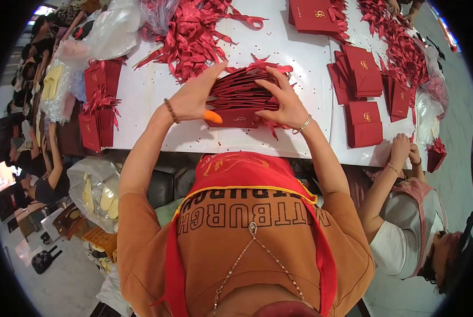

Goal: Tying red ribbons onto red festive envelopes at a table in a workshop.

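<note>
Between my two hands a thick row of red paper bags stands on the white table near its front edge, their upper edges fanned. My left hand presses on the row's left end; an orange cover sits on its thumb. On the right end, my right hand grips with bent fingers, its thumb against the front bag. Red ribbon shows at the row's far side and beneath my right hand. The fingertips behind the bags are partly hidden.
A heap of red ribbons lies beyond the row. Stacked red bags stand to the right, more bags to the left beside clear plastic wrapping. At the right edge, a co-worker's hands meet at the table.
</note>
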### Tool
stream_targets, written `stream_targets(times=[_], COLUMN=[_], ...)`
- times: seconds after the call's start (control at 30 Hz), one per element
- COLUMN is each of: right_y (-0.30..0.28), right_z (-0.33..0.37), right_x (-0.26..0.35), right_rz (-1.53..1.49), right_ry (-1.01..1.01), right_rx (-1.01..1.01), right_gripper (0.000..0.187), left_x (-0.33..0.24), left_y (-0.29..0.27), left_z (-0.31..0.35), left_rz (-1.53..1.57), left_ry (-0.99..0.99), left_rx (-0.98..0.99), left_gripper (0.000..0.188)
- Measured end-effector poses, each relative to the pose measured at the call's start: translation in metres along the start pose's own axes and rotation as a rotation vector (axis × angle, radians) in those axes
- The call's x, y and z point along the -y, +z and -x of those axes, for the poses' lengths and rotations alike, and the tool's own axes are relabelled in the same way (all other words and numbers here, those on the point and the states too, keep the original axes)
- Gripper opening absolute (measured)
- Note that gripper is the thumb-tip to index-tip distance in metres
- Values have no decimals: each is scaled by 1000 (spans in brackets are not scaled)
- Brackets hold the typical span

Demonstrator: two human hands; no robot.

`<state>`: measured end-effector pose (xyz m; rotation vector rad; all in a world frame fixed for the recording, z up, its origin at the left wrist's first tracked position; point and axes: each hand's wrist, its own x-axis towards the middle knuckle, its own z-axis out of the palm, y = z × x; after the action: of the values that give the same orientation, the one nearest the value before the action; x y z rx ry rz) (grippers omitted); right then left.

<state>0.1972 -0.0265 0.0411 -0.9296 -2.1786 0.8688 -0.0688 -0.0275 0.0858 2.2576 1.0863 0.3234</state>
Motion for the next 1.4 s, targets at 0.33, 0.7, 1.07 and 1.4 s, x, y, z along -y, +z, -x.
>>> stream_targets(times=[0.33, 0.7, 1.07, 1.4], right_y=[8, 20, -21, 35], right_z=[-3, 5, 60, -38], right_x=[-2, 6, -31, -47], right_rz=[-121, -249, 184, -735], right_ry=[44, 273, 446, 223], right_rx=[-26, -392, -215, -324], right_gripper=[77, 55, 32, 49], left_x=[36, 22, 23, 27], left_y=[84, 89, 88, 92], left_z=[25, -11, -14, -23], left_rz=[919, 1022, 916, 862], left_ry=[-10, -34, -90, -6], left_rx=[-401, -380, -455, -552], left_gripper=[116, 75, 71, 93])
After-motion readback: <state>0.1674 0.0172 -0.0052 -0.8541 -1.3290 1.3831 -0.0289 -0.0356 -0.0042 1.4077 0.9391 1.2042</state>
